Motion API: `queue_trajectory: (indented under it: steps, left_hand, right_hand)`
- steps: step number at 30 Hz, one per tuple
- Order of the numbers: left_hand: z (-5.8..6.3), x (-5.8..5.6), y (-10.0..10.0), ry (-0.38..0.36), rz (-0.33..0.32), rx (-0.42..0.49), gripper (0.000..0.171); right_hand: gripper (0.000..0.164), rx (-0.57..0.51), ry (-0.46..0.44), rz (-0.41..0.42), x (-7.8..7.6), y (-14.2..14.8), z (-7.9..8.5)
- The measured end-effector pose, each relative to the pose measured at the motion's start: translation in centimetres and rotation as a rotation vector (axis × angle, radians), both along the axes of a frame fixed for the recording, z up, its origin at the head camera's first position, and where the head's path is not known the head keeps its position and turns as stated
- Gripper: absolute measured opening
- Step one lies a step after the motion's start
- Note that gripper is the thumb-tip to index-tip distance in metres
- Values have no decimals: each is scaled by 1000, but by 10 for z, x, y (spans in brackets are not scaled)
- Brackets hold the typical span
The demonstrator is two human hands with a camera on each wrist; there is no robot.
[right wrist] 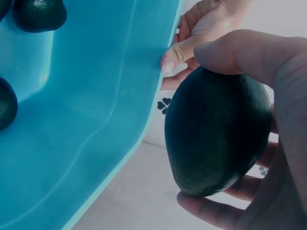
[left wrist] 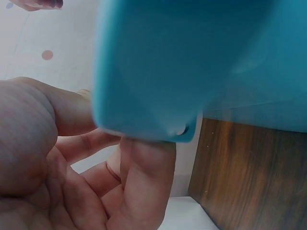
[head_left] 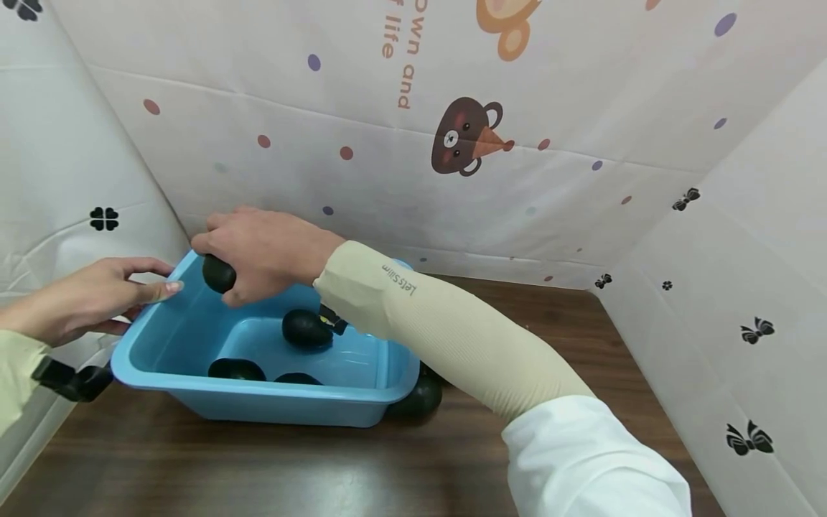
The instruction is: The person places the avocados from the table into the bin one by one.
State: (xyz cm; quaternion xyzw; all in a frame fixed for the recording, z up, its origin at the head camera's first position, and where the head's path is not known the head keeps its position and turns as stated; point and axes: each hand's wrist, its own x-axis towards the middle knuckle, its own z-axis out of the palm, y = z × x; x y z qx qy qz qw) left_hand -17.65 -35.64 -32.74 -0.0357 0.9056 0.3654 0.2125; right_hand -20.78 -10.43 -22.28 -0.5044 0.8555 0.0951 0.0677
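My right hand [head_left: 271,251] holds a dark green avocado [right wrist: 216,134] over the far left corner of a blue plastic basin [head_left: 271,388]. Its thumb and fingers wrap the fruit from opposite sides in the right wrist view. At the basin's left end, my left hand [head_left: 97,296] pinches the rim, thumb on top and fingers beneath; the left wrist view shows the fingers [left wrist: 148,167] against the rim's underside. Inside the basin lie another avocado [head_left: 305,328] near the middle and two more, one of them [head_left: 236,369], partly hidden by the near wall.
Dark avocados [head_left: 416,398] sit on the brown wooden table [head_left: 291,467] by the basin's right end, partly behind it and my right sleeve. White printed sheets [head_left: 388,194] stand close behind the basin and on both sides.
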Motion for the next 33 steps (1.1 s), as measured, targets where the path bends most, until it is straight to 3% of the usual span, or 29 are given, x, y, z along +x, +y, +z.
queue_trajectory:
  steps: [14,23,33]
  left_hand:
    - [-1,0,0,-4,-6,11,84]
    - [-1,-4,-3,-26,-28,19,84]
    - [-1,-2,-3,3,-18,2,85]
  right_hand:
    - [63,26,-5,-3,-3,-7,0]
    - [102,46,57,-71,-1,-4,-1]
    - [98,34,70,-65,-1,26,-1]
